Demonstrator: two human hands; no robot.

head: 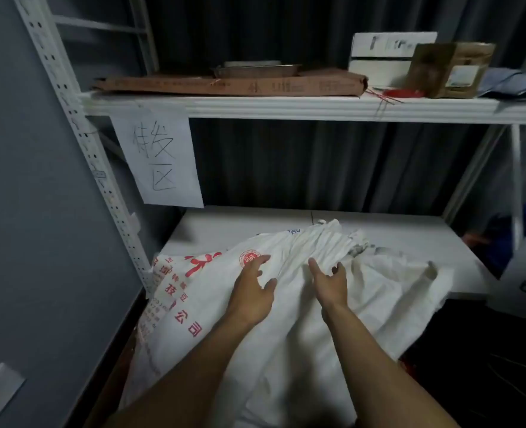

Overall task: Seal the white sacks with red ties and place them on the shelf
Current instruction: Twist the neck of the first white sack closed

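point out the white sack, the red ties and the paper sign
white sack (289, 329), head view, on its creased body
red ties (402, 93), head view, on the red bundle
paper sign (158, 159), head view, on its handwritten middle

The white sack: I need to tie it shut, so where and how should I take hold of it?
Probably take the white sack at its gathered, pleated neck, which narrows toward the shelf's back. Come from the near side, the right hand circling the bunch; the left hand already rests flat just below.

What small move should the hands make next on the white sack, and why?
Probably close both hands around the bunched neck: the left hand and right hand lie open on the white sack, and no tie is on it yet.
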